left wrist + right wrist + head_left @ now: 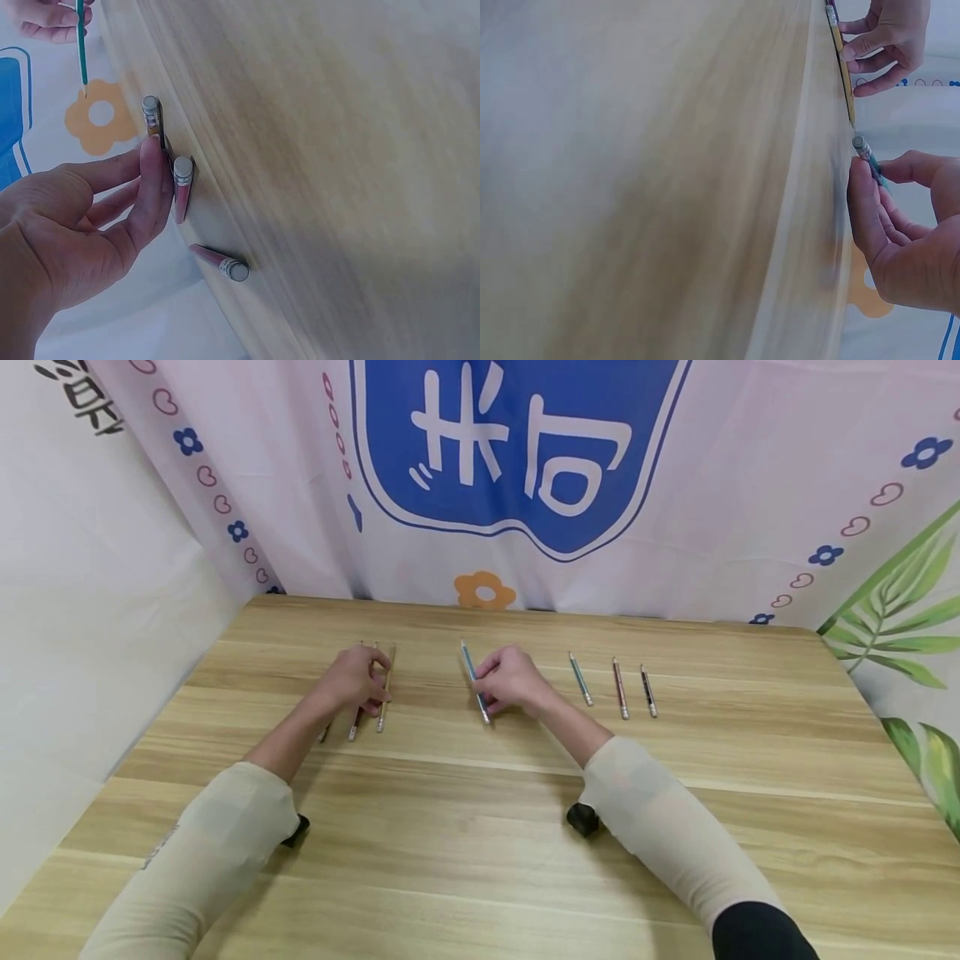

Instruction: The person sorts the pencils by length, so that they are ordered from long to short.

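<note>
In the head view my left hand [358, 681] pinches a yellow pencil [387, 681], which lies on or close to the tabletop. Under and beside that hand are a dark red pencil [355, 727] and another pencil [325, 732], both partly covered. The left wrist view gives their eraser ends: the yellow pencil [152, 120] at the fingertips, a red pencil [182, 184] beside it, a third pencil [225, 262] apart. To the right, my right hand [513, 679] pinches a blue-green pencil [474, 681], its eraser end toward me. The right wrist view shows this pencil [866, 154] between thumb and fingers.
Right of my right hand lie a teal pencil [580, 678], a red pencil [620, 687] and a black pencil [648, 691], spaced apart. The wooden table [450, 843] ends at a printed cloth backdrop [712, 527].
</note>
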`<state>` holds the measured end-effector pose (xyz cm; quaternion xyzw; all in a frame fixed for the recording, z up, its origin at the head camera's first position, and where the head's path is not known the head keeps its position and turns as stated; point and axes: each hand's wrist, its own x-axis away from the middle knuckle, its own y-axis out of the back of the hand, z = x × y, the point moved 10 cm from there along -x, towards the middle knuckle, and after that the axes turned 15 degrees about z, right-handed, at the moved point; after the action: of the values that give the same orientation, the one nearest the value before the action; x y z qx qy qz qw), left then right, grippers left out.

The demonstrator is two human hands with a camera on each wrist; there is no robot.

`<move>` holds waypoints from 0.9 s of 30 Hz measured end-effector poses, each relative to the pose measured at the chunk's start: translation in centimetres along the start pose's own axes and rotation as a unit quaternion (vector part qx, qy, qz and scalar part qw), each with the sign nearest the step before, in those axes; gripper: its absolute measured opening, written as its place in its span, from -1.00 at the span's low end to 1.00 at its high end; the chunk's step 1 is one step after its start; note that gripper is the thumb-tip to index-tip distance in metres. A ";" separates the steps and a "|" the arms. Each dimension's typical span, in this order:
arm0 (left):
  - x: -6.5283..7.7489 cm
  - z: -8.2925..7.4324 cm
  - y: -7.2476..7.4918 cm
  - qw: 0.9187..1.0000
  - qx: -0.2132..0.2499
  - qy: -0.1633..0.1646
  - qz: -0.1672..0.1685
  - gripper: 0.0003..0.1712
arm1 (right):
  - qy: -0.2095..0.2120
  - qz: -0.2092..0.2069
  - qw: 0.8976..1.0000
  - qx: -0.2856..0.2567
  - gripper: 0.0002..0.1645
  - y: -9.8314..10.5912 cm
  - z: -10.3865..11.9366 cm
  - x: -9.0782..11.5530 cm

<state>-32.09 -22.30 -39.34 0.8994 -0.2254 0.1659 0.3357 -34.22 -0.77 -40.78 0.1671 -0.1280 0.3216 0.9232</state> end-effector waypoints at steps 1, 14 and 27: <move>0.0 0.0 0.0 1.000 0.001 0.000 0.000 -0.34 | -0.001 0.001 1.000 -0.002 -0.82 -0.1 0.0 -0.1; -0.1 0.0 0.1 1.000 0.007 -0.002 0.006 -0.38 | 0.005 0.016 1.000 -0.001 -0.82 -1.8 0.6 -1.1; -0.1 0.1 0.0 1.000 0.006 -0.002 0.008 -0.36 | 0.013 0.025 1.000 0.001 -0.78 -3.4 1.3 -2.1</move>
<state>-32.20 -22.34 -39.41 0.8999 -0.2325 0.1682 0.3284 -33.81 -4.96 -41.05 0.1610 -0.1197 0.3468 0.9162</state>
